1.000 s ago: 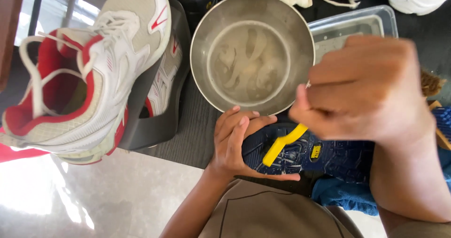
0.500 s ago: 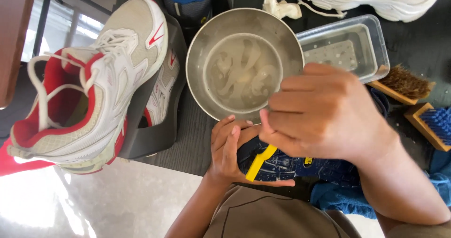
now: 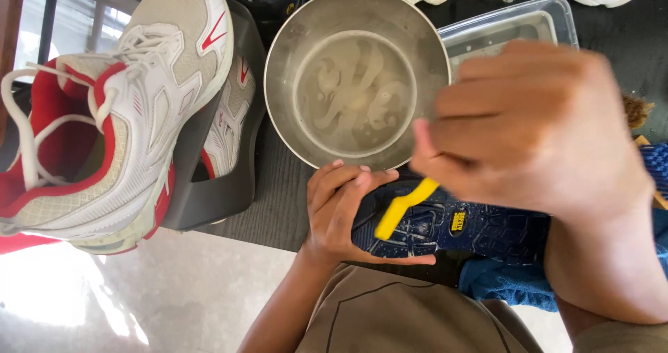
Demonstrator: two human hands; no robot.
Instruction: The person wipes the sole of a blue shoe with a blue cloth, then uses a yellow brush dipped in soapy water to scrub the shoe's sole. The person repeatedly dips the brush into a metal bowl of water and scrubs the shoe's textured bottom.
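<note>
Blue insole: dark blue insole (image 3: 452, 228) lies across the person's lap, just under the near rim of the bowl, its heel end cupped from below by the left hand.
Left hand: left hand (image 3: 341, 214) is curled around the insole's end, fingers over the top edge, thumb beneath; a firm, half-closed hold.
Right hand: right hand (image 3: 536, 130) is closed into a fist over the insole, blurred, gripping a yellow brush handle (image 3: 403, 207) that juts out below the thumb onto the insole's surface.
Bowl: round steel bowl (image 3: 356, 78) holds cloudy water with pale laces or strips lying in it; its near rim almost touches the left fingertips.
Tub: clear plastic tub (image 3: 515, 26) sits just behind the right hand, touching the bowl's right side; contents unclear.
Left edge: white and red sneaker (image 3: 118, 123) rests tilted on a dark grey stand (image 3: 216, 193), close beside the bowl with little gap.
Right edge: blue cloth (image 3: 501, 287) lies under the insole.
Open room: pale floor (image 3: 139, 304) at lower left is the widest free area.
</note>
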